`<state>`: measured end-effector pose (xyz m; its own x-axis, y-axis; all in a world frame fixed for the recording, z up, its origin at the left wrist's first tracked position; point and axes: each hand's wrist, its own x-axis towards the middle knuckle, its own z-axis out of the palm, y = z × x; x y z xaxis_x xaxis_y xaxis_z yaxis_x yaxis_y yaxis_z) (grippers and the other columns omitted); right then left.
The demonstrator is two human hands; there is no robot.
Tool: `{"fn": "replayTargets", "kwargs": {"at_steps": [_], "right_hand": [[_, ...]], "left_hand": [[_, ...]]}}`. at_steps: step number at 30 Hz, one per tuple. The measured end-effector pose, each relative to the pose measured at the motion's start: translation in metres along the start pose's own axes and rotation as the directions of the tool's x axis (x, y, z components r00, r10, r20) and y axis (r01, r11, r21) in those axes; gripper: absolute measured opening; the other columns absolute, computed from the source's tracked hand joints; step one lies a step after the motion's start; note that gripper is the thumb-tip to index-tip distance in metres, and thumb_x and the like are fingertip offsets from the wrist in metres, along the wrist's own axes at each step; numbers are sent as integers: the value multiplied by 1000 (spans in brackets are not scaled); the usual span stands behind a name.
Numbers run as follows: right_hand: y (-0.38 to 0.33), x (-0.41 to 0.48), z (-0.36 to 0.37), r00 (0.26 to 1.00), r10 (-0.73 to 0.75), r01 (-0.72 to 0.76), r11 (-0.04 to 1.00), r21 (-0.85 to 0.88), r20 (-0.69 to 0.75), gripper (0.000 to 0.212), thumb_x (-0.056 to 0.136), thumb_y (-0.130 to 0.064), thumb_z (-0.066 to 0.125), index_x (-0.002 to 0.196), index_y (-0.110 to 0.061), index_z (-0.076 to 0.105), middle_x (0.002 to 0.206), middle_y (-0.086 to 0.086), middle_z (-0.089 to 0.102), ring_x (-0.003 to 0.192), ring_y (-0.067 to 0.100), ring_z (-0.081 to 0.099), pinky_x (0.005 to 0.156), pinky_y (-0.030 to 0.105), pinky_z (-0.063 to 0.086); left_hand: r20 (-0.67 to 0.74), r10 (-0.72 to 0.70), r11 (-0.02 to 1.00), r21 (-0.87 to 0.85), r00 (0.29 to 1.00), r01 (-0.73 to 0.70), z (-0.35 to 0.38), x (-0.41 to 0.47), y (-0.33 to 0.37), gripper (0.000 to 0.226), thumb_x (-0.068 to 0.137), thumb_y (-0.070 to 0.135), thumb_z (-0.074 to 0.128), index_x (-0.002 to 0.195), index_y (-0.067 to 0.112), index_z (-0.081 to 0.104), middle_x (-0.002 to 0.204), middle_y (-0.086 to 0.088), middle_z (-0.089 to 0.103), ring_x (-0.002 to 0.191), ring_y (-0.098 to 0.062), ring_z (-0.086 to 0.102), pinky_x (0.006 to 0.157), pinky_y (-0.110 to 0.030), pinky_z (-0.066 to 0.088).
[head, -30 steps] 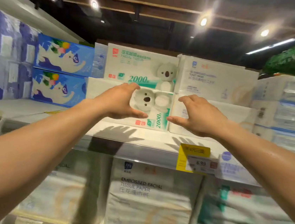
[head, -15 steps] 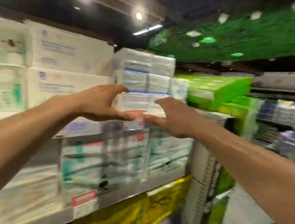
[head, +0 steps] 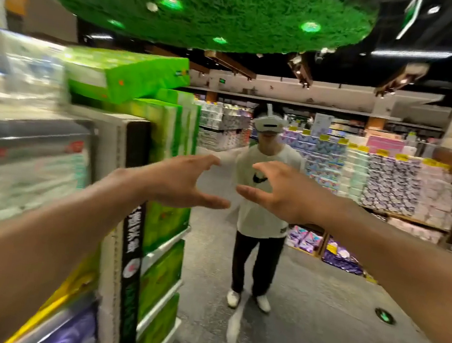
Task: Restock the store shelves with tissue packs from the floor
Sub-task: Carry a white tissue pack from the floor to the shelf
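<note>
L hand (head: pixel 178 180) & R hand (head: pixel 281 191) raised, fingers loosely curved, empty. Tissue packs (head: pixel 21 176) on shelf (head: pixel 26 131) left of L hand, not touching. Labels unreadable, blurred.

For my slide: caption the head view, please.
Empty left hand and right hand raised in an aisle, facing a person in a headset.
</note>
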<state>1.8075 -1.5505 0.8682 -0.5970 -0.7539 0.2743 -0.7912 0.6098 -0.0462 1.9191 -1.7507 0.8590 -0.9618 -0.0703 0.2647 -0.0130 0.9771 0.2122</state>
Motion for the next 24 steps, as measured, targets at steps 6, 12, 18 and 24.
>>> {"fn": "replayTargets", "kwargs": {"at_steps": [6,12,18,24], "right_hand": [[132,7,13,983,182,-181,983,-40,19,94,85,-84,34,156,-23,29,161,4,33,144,26,37,115,46,36],[247,13,37,928,372,-372,924,-86,-15,87,91,-76,38,158,-21,28,162,5,33,145,26,35,117,41,33],[360,7,45,806,587,-592,803,-74,-75,98,82,-87,34,153,-20,36,156,5,42,141,26,42,115,44,39],[492,-19,63,671,734,-741,663,-106,-102,96,82,-87,37,150,-20,41,151,8,49,135,28,48,110,43,43]], "left_hand": [[89,136,991,-2,987,-136,65,121,55,100,74,76,64,155,31,26,157,4,39,138,-17,42,108,-30,34],[124,327,944,-92,937,-317,126,249,92,96,72,72,65,152,30,32,153,2,46,135,-16,46,104,-27,35],[206,530,848,-141,823,-511,185,387,153,122,54,96,47,154,29,29,158,5,38,140,-15,41,114,-33,35],[264,665,746,-184,698,-640,269,500,250,120,58,93,48,156,26,27,161,5,34,143,-15,38,116,-31,33]]}}
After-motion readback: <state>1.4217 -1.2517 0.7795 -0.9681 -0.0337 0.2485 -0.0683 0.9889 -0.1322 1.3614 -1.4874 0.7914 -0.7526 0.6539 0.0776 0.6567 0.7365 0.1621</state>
